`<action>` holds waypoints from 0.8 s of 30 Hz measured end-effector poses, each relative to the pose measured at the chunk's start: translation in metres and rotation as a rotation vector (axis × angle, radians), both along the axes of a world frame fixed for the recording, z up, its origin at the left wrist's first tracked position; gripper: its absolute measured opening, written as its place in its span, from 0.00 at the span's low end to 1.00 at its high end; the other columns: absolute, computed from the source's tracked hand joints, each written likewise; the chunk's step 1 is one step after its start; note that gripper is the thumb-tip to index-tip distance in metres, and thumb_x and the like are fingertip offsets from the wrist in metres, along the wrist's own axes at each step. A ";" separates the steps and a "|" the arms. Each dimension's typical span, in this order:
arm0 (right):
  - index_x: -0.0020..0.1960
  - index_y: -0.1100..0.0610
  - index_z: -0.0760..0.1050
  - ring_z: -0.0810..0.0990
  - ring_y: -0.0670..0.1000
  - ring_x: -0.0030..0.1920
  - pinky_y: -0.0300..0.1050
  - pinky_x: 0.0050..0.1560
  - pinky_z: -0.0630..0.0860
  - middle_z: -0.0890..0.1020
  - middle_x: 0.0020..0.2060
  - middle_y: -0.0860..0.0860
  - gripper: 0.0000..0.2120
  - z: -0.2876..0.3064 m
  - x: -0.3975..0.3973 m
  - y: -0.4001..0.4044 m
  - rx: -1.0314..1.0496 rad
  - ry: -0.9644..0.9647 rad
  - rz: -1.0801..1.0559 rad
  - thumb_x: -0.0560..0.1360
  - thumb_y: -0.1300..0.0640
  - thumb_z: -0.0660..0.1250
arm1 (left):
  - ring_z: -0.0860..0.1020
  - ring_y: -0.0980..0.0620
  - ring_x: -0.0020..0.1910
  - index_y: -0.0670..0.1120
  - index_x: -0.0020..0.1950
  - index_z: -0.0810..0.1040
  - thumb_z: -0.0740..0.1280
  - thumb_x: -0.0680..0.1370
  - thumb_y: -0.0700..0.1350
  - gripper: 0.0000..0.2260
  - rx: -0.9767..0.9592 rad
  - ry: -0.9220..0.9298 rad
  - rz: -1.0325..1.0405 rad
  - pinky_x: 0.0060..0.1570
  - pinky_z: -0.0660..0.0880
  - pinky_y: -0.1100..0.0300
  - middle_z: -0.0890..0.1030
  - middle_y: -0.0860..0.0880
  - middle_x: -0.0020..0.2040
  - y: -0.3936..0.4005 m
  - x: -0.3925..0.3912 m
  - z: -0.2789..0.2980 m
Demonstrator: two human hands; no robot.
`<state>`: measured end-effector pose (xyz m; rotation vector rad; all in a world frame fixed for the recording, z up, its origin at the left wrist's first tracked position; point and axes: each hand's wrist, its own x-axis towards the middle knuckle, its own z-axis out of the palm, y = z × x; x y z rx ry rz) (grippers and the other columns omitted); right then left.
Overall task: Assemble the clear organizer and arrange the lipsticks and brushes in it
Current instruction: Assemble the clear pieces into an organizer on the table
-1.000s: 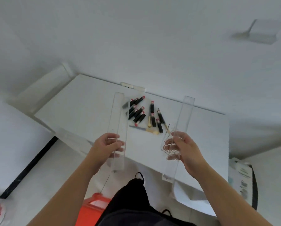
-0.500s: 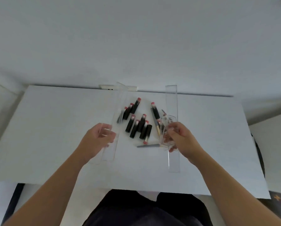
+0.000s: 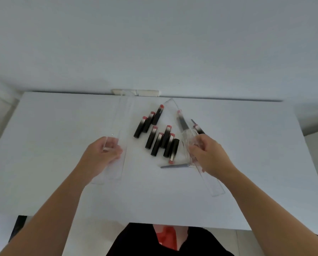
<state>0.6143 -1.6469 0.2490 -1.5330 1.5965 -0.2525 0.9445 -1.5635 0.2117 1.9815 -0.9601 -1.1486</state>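
Right hand [image 3: 208, 154] tilted its clear panel [image 3: 212, 183] (leftward).

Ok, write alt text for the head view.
Seen from above, a person's left hand and right hand each hold a long clear organizer panel over a white table, either side of a cluster of black lipsticks. A thin brush lies beside the lipsticks.

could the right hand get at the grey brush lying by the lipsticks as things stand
Probably not yet: the right hand is full, gripping a clear panel. The grey brush lies uncovered just beside it.
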 end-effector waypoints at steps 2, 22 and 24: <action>0.45 0.44 0.74 0.83 0.54 0.38 0.61 0.44 0.83 0.82 0.35 0.48 0.02 -0.002 -0.002 -0.003 -0.044 0.002 0.013 0.74 0.48 0.63 | 0.84 0.57 0.36 0.52 0.53 0.82 0.75 0.76 0.43 0.08 -0.016 -0.056 -0.008 0.32 0.75 0.67 0.86 0.52 0.45 -0.001 -0.002 -0.004; 0.49 0.48 0.76 0.82 0.52 0.26 0.34 0.16 0.66 0.83 0.42 0.48 0.05 -0.013 0.028 0.026 -0.643 0.103 0.045 0.75 0.51 0.64 | 0.66 0.38 0.72 0.47 0.79 0.65 0.65 0.75 0.65 0.37 -0.185 -0.810 -0.091 0.69 0.67 0.45 0.69 0.42 0.74 0.001 -0.004 -0.019; 0.48 0.51 0.78 0.84 0.53 0.27 0.37 0.18 0.71 0.84 0.38 0.51 0.04 -0.007 0.036 0.037 -0.575 0.039 -0.011 0.75 0.54 0.65 | 0.66 0.38 0.72 0.48 0.77 0.68 0.64 0.79 0.61 0.30 -0.319 -0.757 -0.085 0.71 0.65 0.45 0.70 0.42 0.73 0.011 -0.013 -0.009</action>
